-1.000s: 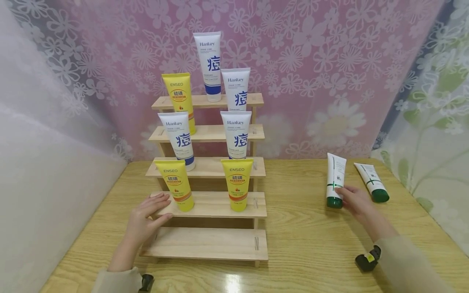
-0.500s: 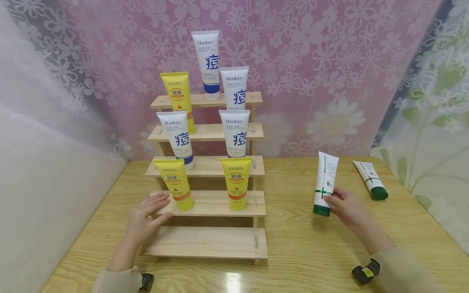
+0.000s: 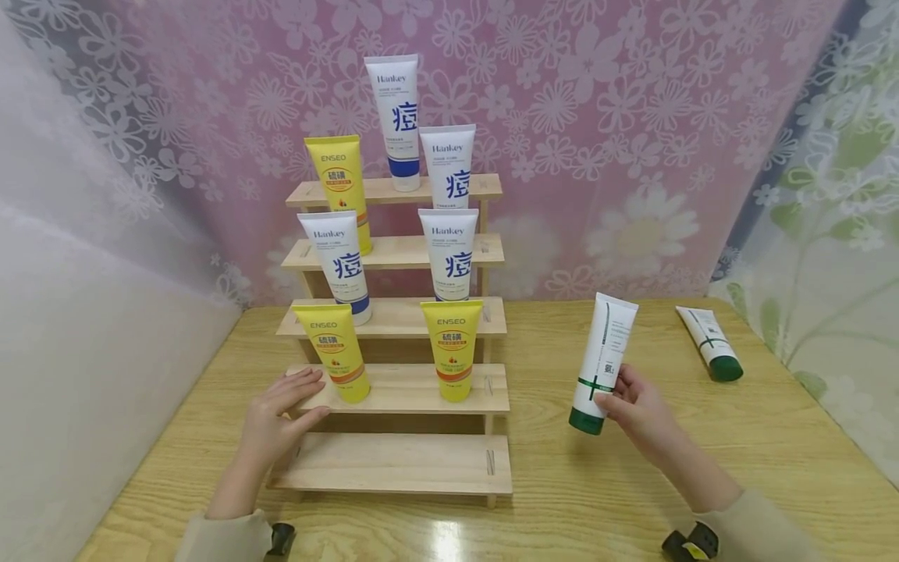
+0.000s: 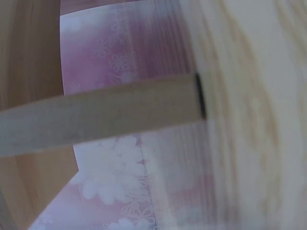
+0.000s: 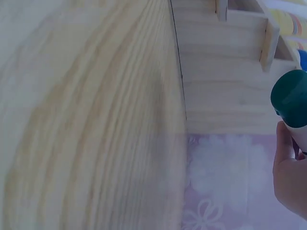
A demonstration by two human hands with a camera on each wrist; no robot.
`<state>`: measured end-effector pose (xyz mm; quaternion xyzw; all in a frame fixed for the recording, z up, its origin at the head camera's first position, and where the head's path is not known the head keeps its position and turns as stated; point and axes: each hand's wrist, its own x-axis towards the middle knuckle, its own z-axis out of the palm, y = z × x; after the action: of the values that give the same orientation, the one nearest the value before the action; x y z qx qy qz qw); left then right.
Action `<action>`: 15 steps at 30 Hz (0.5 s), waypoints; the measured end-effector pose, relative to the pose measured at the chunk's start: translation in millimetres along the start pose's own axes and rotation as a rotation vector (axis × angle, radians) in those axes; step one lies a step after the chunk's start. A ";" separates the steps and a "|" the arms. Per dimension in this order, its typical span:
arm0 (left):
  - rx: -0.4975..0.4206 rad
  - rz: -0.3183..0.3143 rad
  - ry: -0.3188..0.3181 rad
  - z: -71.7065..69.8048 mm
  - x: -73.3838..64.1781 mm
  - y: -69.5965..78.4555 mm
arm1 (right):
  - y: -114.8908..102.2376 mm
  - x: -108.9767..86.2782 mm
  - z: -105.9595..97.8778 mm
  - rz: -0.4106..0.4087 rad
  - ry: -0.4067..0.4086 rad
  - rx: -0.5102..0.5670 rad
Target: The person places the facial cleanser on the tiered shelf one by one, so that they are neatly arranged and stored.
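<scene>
In the head view my right hand point(image 3: 642, 410) holds a white tube with a green cap point(image 3: 604, 363) near its cap end. The tube is tilted, cap down, above the table to the right of the stand. The right wrist view shows the green cap point(image 5: 291, 98) and part of that hand point(image 5: 292, 182). My left hand point(image 3: 281, 414) rests at the left end of the wooden stepped stand point(image 3: 396, 464), its fingers on the second step from the bottom. Only wood and the backdrop show in the left wrist view. The lowest step bears no tube.
Several yellow tubes point(image 3: 453, 351) and white-and-blue tubes point(image 3: 333, 261) stand on the upper steps. Another white tube with a green cap point(image 3: 711, 343) lies on the table point(image 3: 548, 484) at the right. A pink floral backdrop point(image 3: 548, 140) closes the rear.
My right hand has moved left and toward the front with the green-capped tube, which has tilted further. My left hand has stayed on the stand.
</scene>
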<state>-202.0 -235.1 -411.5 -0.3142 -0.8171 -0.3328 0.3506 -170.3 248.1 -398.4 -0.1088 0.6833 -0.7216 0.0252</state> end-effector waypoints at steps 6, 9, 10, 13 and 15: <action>0.013 -0.002 -0.004 0.2 -0.7 -1.1 | -5.6 -6.3 17.0 -0.026 -0.023 -0.024; 0.017 -0.030 -0.029 -0.6 -1.5 -1.1 | -9.0 -9.7 28.0 -0.055 -0.038 -0.033; 0.020 -0.034 -0.033 -0.6 -1.9 -1.7 | -10.2 -10.6 31.7 -0.067 -0.046 -0.035; 0.019 -0.061 -0.050 -1.0 -3.0 -2.8 | -13.7 -12.7 42.9 -0.101 -0.078 -0.035; 0.020 -0.075 -0.060 -1.4 -2.8 -2.4 | -15.9 -14.0 50.0 -0.119 -0.102 -0.033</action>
<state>-201.7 -238.4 -413.7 -0.2896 -0.8418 -0.3280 0.3162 -145.3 202.6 -382.3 -0.1862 0.6852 -0.7040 0.0156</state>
